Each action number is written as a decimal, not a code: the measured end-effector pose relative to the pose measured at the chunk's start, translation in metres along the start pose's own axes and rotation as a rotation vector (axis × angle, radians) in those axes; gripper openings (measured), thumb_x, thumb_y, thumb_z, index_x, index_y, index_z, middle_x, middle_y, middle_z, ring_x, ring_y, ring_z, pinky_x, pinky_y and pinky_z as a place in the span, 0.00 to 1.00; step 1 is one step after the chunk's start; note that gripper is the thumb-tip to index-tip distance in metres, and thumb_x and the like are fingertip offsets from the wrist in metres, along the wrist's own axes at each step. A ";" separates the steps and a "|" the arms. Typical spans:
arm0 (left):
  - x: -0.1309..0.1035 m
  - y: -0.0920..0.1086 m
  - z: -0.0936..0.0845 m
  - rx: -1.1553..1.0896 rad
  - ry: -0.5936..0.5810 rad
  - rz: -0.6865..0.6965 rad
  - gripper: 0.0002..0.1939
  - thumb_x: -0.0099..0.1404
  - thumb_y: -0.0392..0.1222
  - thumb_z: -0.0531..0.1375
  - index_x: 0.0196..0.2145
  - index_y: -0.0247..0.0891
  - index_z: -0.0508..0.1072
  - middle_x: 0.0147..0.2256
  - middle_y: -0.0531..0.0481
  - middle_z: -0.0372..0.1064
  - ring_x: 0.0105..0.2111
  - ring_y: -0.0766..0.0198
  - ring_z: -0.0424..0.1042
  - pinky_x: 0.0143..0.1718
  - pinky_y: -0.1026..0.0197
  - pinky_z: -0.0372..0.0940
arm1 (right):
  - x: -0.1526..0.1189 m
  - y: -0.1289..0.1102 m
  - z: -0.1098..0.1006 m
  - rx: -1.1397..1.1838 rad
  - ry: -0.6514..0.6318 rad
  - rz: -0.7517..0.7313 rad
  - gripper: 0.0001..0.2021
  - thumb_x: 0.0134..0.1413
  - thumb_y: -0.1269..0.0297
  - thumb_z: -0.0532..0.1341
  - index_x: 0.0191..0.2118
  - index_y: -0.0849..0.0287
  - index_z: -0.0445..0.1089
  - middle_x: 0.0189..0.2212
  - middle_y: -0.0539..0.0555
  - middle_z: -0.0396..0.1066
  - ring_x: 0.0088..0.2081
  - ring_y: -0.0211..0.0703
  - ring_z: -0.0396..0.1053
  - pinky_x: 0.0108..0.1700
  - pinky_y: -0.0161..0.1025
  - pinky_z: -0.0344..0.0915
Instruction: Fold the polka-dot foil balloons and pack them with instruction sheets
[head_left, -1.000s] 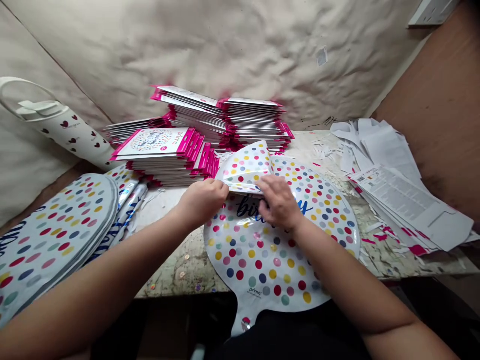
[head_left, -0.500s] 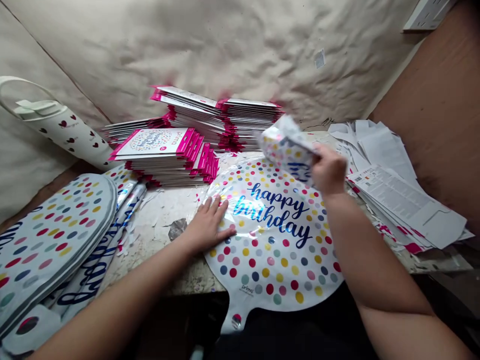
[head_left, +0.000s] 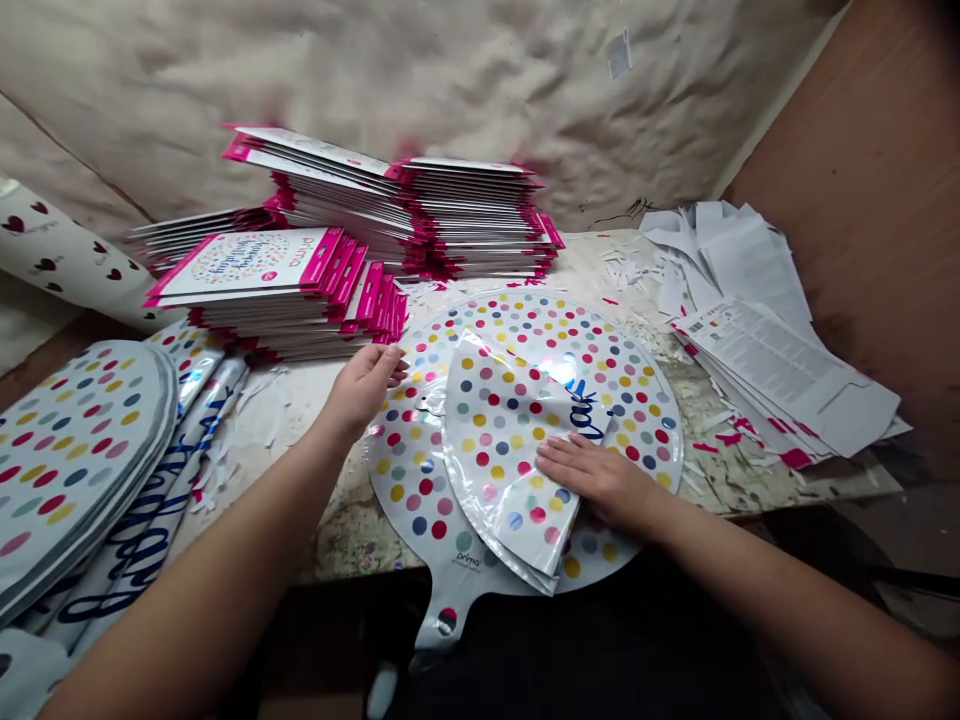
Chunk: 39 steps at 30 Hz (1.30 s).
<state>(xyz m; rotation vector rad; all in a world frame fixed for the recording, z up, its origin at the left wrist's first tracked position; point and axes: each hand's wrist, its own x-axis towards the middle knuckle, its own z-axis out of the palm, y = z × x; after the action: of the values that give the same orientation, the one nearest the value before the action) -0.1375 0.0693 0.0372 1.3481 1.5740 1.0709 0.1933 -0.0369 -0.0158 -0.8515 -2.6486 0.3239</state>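
A flat foil balloon (head_left: 420,500) with coloured dots lies in front of me, its neck pointing toward me. On top of it rests a folded dotted foil balloon (head_left: 495,430), with part of its blue lettering showing at the right. My right hand (head_left: 600,480) lies flat on the right side of the folded balloon, fingers stretched out. Just above the left edge of the large balloon is my left hand (head_left: 366,388), its fingers curled together with nothing visible in them.
Stacks of pink-and-white printed packets (head_left: 247,265) and more packets (head_left: 472,215) stand at the back. Flat dotted balloons (head_left: 90,440) are piled at the left, beside a white tumbler with hearts (head_left: 67,250). Printed card sheets (head_left: 787,380) and paper scraps (head_left: 720,240) lie at the right.
My right hand has brought the folded balloon down from above onto the large one and now lies flat on it. My left hand has lifted off the large balloon and curled its fingers.
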 end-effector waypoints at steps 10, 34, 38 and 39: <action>0.042 0.031 0.056 -0.181 -0.797 -0.512 0.19 0.54 0.57 0.59 0.31 0.38 0.74 0.35 0.41 0.75 0.36 0.51 0.74 0.38 0.51 0.70 | 0.000 0.002 -0.001 0.053 0.002 0.022 0.23 0.58 0.76 0.51 0.60 0.58 0.55 0.57 0.59 0.60 0.60 0.44 0.54 0.60 0.52 0.53; -0.019 0.011 0.114 1.088 -0.627 0.723 0.30 0.66 0.59 0.44 0.63 0.53 0.44 0.65 0.45 0.36 0.63 0.46 0.36 0.58 0.39 0.36 | 0.004 0.051 -0.039 0.072 0.263 0.492 0.17 0.50 0.74 0.54 0.47 0.58 0.67 0.43 0.55 0.71 0.45 0.43 0.68 0.48 0.42 0.64; -0.022 0.009 0.113 1.086 -0.608 0.707 0.29 0.66 0.59 0.43 0.63 0.55 0.43 0.65 0.45 0.36 0.63 0.46 0.35 0.57 0.38 0.37 | 0.008 0.054 -0.036 -0.234 0.145 0.497 0.11 0.54 0.73 0.49 0.32 0.61 0.69 0.32 0.58 0.71 0.37 0.45 0.67 0.41 0.40 0.61; -0.023 0.008 0.112 1.087 -0.606 0.693 0.29 0.66 0.59 0.43 0.63 0.55 0.43 0.65 0.45 0.35 0.63 0.45 0.35 0.57 0.37 0.37 | 0.004 0.053 -0.039 -0.257 0.148 0.536 0.11 0.56 0.71 0.50 0.30 0.60 0.68 0.30 0.57 0.71 0.36 0.44 0.67 0.39 0.39 0.61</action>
<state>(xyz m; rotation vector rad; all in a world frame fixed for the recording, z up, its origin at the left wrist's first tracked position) -0.0270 0.0594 0.0084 2.7451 1.2080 -0.0379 0.2331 0.0120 0.0036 -1.6022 -2.3173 0.0389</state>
